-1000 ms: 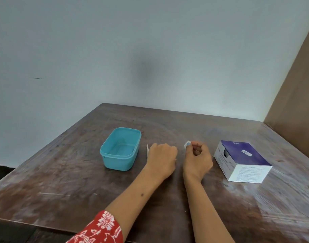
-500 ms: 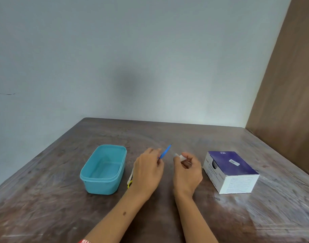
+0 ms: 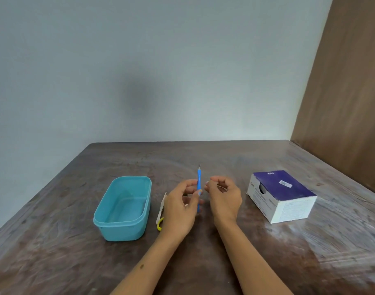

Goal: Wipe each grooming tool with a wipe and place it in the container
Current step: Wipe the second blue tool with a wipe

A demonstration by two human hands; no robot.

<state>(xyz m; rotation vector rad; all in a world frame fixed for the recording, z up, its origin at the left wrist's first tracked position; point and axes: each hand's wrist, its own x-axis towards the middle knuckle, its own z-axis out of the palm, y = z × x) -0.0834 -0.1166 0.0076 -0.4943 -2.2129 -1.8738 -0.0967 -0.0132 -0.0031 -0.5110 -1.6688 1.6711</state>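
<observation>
My left hand (image 3: 180,207) grips a thin blue grooming tool (image 3: 199,179) upright, its small metal tip pointing away from me. My right hand (image 3: 223,196) is curled just to the right of the tool, fingertips pinched on a small white wipe that is mostly hidden in the fingers. An empty teal plastic container (image 3: 124,207) sits on the table left of my hands. Between the container and my left hand lie a pale flat tool (image 3: 161,206) and a yellow-handled tool (image 3: 160,225), both partly hidden by the hand.
A purple and white box (image 3: 281,195) with a round opening on its side stands at the right. The worn brown table (image 3: 203,262) meets a pale wall at the back and a wooden panel (image 3: 348,103) at the right.
My left hand has lifted the blue tool off the table and turned it upright. The right hand kept its pinch on the wipe. The view shifted, so everything sits lower.
</observation>
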